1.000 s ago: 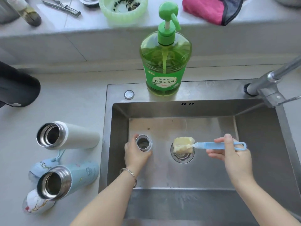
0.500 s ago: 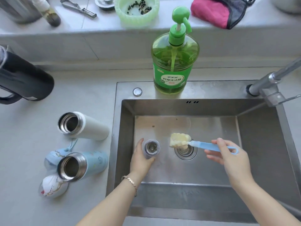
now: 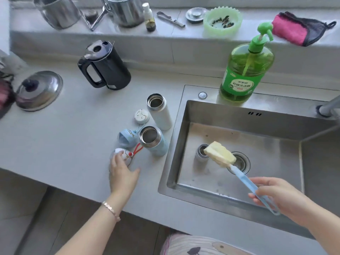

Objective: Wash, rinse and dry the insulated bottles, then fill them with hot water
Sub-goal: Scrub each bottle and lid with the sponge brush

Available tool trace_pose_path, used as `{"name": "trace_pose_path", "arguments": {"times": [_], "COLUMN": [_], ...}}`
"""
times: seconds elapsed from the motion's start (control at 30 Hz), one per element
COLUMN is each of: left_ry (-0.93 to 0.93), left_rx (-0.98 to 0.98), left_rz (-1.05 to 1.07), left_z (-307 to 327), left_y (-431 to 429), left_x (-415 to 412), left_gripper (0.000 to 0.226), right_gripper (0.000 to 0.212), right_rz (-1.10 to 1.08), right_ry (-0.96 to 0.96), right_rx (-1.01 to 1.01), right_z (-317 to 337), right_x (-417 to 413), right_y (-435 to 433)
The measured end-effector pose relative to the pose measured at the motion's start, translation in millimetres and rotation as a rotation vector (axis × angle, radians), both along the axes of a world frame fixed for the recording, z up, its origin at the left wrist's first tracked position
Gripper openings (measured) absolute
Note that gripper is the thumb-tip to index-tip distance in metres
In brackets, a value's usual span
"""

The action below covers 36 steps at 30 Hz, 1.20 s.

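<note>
A small steel bottle (image 3: pixel 200 155) stands open-mouthed on the sink floor, partly hidden by the yellow sponge head (image 3: pixel 219 153) of a bottle brush. My right hand (image 3: pixel 276 196) grips the brush's blue handle (image 3: pixel 244 179) above the sink. On the counter left of the sink lie a white bottle (image 3: pixel 162 115) and a light blue bottle (image 3: pixel 157 144), both uncapped. Beside them are a round white cap (image 3: pixel 141 116), a blue lid (image 3: pixel 126 138) and a white lid with a red strap (image 3: pixel 122 153). My left hand (image 3: pixel 122 173) rests its fingers on that white lid.
A green dish soap pump bottle (image 3: pixel 246 74) stands on the sink rim (image 3: pixel 181 115), with the faucet base (image 3: pixel 327 107) at the far right. A black kettle (image 3: pixel 104 67) and a steel pot lid (image 3: pixel 39 89) sit on the counter. The back ledge holds steel pots, a green bowl and a pink cloth.
My left hand let go of the steel bottle in the sink and moved left onto the counter, to the white lid. The brush tilted up and my view swung left.
</note>
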<state>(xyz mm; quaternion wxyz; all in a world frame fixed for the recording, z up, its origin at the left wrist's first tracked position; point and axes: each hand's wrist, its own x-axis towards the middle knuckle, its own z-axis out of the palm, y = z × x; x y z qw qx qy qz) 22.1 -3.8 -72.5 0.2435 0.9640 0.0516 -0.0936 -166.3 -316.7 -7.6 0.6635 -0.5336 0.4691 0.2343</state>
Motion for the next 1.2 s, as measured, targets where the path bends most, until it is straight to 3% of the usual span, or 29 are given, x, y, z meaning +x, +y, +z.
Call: {"name": "trace_pose_path", "arguments": {"times": [0.07, 0.13, 0.33, 0.43, 0.53, 0.73, 0.87, 1.1, 1.2], "left_ry": [0.009, 0.063, 0.064, 0.101, 0.173, 0.375, 0.361, 0.331, 0.225], "left_rx": [0.027, 0.026, -0.028, -0.183, -0.378, -0.674, -0.636, -0.615, -0.588], "left_rz": [0.085, 0.083, 0.089, 0.114, 0.11, -0.148, -0.339, -0.583, -0.663], "left_z": [-11, -24, -35, -15, 8, 45, 58, 75, 80], "left_y": [18, 30, 46, 38, 24, -46, -105, -161, -171], "left_x": [22, 39, 42, 9, -41, -86, -84, -101, -112], "left_gripper": [0.084, 0.088, 0.056, 0.053, 0.053, 0.072, 0.066, 0.055, 0.058], "right_gripper": [0.03, 0.038, 0.018, 0.017, 0.016, 0.016, 0.02, 0.038, 0.034], "right_rz": [0.08, 0.146, 0.166, 0.193, 0.085, 0.164, 0.137, 0.334, 0.238], "right_ry": [0.016, 0.031, -0.034, -0.103, -0.125, -0.194, -0.311, -0.317, -0.283], "right_rx": [-0.067, -0.128, -0.254, -0.353, -0.339, -0.58, -0.707, -0.971, -0.982], "right_z": [4, 6, 7, 8, 13, 23, 42, 49, 46], "right_x": [0, -1, -9, -17, -26, -49, -52, -67, -72], "right_y": [13, 24, 45, 51, 53, 45, 46, 66, 46]}}
